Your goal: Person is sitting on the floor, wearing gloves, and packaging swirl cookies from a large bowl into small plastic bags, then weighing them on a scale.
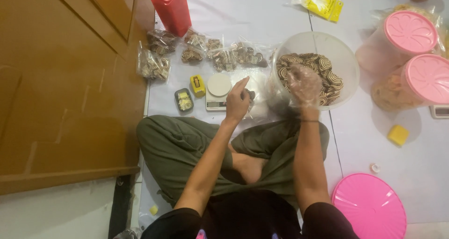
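Two hands work above the white tiled floor [243,14]. Covered in a thin clear plastic glove, the right hand [304,85] reaches half-curled into the large translucent plastic tub [343,56] of brown-and-cream spiral cookies [327,70]; whether it grips any cannot be told. The bare left hand [237,101] pinches a small clear plastic bag [255,101] beside the small white kitchen scale [218,91].

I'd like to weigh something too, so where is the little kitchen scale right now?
In the head view, the small scale sits on the white floor just beyond the person's knees, directly left of the left hand, with a small yellow box on its other side.
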